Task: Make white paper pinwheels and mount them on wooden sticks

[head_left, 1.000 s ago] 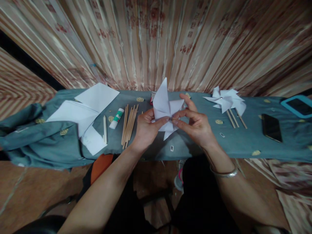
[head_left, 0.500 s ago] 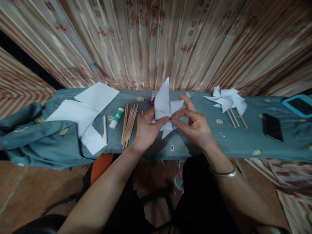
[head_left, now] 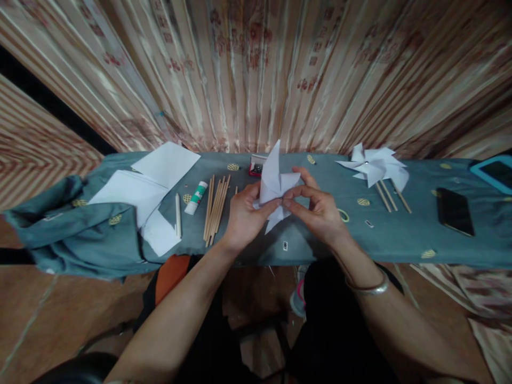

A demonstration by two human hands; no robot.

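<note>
A white paper pinwheel is held up over the table, one long blade pointing away from me. My left hand is closed on its left side, the thumb pressed near the centre. Thumb and forefinger of my right hand pinch at the pinwheel's centre. Anything small between those fingertips is too small to make out. Just behind the pinwheel stands a small open red box with tiny dark pieces in it, partly hidden.
Left on the cloth-covered table lie white paper sheets, a white pen-like stick, a glue stick and several wooden sticks. To the right are pinwheels on sticks, a phone and a blue-framed device.
The view has shifted slightly, so the table sits a little lower and further right. My hands keep their grip on the pinwheel, which has turned slightly. More of the red box shows.
</note>
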